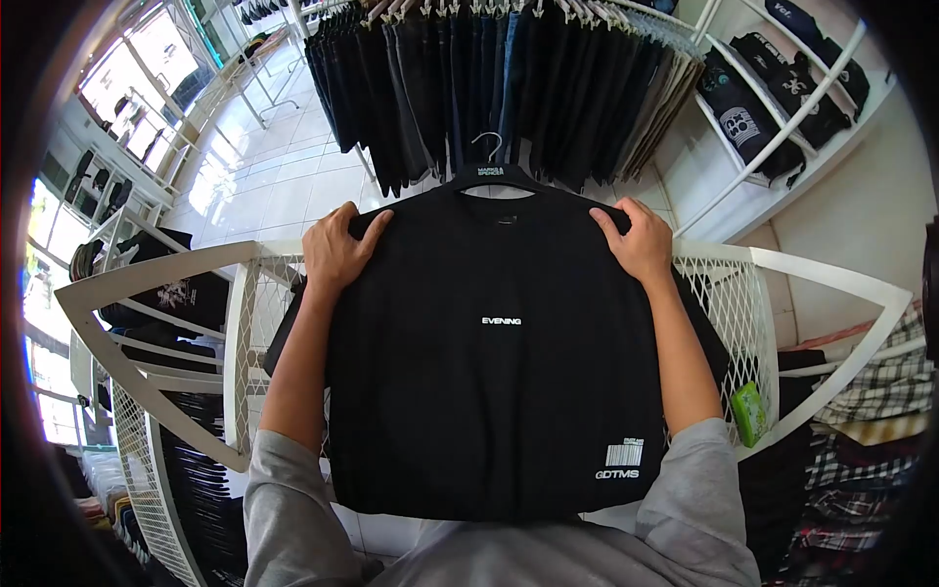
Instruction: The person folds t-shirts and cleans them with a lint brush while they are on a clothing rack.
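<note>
A black T-shirt (pixel 494 391) with small white lettering on the chest and a barcode print near the hem is spread out in front of me. It hangs on a black hanger (pixel 492 177) whose metal hook points away from me. My left hand (pixel 339 245) grips the shirt at the shoulder on the left, thumb on top. The shoulder on the right is gripped by my right hand (pixel 638 238) in the same way. Both sleeves drape outward, partly behind my forearms. Fingers under the cloth are hidden.
Under the shirt stands a white wire-mesh rack (pixel 729 303) with pointed frame ends. A green packet (pixel 750 414) rests on its right side. Trousers (pixel 440 88) hang on a rail ahead. Folded black garments (pixel 743 117) fill shelves at upper right; checked shirts (pixel 871 391) lie at right.
</note>
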`<action>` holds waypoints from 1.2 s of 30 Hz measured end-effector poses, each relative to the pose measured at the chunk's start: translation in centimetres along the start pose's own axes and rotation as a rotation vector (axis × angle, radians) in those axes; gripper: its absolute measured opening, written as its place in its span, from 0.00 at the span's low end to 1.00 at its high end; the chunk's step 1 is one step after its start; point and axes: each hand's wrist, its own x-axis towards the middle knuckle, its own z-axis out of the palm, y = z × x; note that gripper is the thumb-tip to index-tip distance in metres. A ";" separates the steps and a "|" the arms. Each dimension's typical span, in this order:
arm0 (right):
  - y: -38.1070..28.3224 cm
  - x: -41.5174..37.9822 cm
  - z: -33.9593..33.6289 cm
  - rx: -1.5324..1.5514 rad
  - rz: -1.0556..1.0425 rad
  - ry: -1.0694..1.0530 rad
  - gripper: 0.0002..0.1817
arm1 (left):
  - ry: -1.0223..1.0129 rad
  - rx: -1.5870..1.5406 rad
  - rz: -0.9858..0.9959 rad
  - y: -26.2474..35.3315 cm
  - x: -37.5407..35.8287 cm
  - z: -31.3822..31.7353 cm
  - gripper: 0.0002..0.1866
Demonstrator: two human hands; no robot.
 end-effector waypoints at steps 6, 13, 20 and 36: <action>-0.4 0.1 -0.1 -0.033 -0.024 0.014 0.29 | 0.025 -0.036 -0.005 -0.3 0.3 0.3 0.36; -1.8 2.2 0.8 -0.136 -0.242 0.019 0.25 | -0.024 -0.030 -0.029 -0.8 0.8 0.6 0.39; -9.4 5.7 6.4 0.138 -0.256 -0.122 0.27 | 0.042 -0.173 -0.070 -1.8 0.7 1.2 0.37; -8.3 5.4 3.3 0.189 -0.158 -0.158 0.28 | -0.209 -0.654 -0.147 -4.9 2.0 1.6 0.27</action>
